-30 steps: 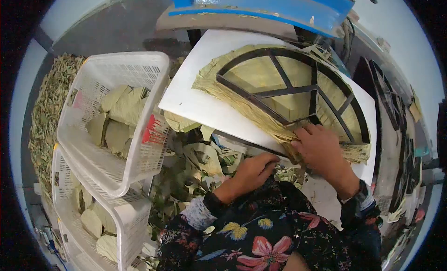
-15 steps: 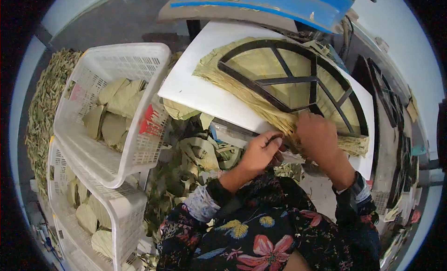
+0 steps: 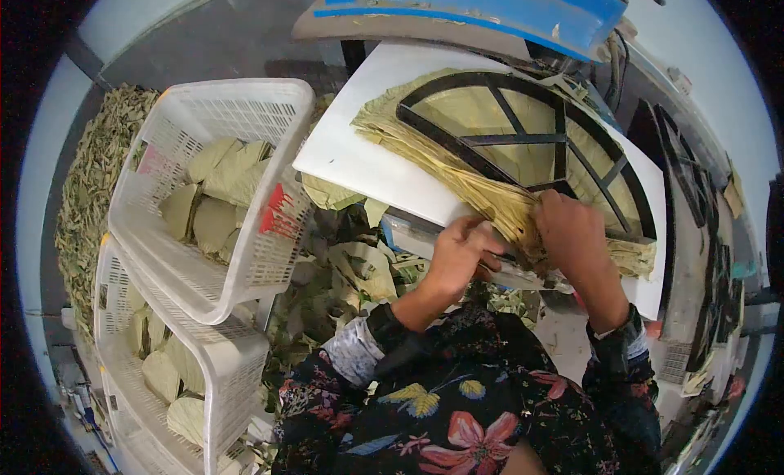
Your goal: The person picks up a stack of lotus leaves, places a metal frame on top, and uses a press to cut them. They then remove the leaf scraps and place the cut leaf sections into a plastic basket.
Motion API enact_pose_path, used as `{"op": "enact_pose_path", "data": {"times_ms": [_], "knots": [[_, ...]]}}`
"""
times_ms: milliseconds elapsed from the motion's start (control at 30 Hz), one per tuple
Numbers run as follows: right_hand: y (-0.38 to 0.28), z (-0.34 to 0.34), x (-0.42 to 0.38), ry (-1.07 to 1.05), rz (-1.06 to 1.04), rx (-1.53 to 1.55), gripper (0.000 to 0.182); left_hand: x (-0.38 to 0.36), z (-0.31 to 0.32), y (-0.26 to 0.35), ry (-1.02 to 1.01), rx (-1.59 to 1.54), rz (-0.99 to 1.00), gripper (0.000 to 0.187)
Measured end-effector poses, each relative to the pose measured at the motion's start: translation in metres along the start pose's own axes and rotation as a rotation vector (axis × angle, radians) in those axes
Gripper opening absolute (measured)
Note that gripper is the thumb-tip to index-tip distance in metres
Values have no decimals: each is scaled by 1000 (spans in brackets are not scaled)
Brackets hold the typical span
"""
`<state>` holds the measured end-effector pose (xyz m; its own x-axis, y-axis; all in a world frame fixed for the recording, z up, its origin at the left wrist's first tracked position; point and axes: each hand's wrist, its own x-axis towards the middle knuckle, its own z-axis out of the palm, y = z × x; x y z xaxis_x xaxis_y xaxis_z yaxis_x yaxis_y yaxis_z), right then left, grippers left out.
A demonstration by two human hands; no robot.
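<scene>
A black metal frame (image 3: 523, 139) with curved rim and inner bars lies on a stack of pale green leaves (image 3: 474, 109) on a white board (image 3: 327, 153). The bunched leaf ends (image 3: 490, 196) hang over the board's near edge. At the frame's lower edge my right hand (image 3: 572, 230) is closed on the bunched leaf ends. Just left of it, my left hand (image 3: 459, 261) is bent at the leaf ends, its thumb toward them; what its fingers hold is hidden.
Two white baskets (image 3: 233, 291) with cut leaf pieces (image 3: 216, 222) stand at the left, beside a leaf pile (image 3: 98, 173). Leaf scraps (image 3: 359, 271) lie below the board. A blue machine part (image 3: 482, 10) is above; more black frames (image 3: 682, 161) are at right.
The whole view has shifted slightly, moving the scene a little right. My left hand has come up closer to the bunched leaves, and my right hand remains at them.
</scene>
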<state>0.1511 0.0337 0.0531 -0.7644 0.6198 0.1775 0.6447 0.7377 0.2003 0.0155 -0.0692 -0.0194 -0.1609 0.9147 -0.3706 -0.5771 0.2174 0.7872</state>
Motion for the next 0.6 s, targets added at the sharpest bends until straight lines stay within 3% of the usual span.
{"op": "enact_pose_path", "data": {"times_ms": [100,200,333,467,600], "knots": [[2,-1,1,-21,-53,-87,5,5,2,4,-30,79,85,45],[3,-9,3,-27,6,1,6,7,1,12,76,76,77,45],[7,-3,1,0,62,153,15,5,-1,24,55,117,76,42],[8,-12,7,-45,-10,21,11,13,3,29,10,68,-30,38],[7,-16,8,-35,24,104,15,22,5,31,-20,-8,-82,35]]}}
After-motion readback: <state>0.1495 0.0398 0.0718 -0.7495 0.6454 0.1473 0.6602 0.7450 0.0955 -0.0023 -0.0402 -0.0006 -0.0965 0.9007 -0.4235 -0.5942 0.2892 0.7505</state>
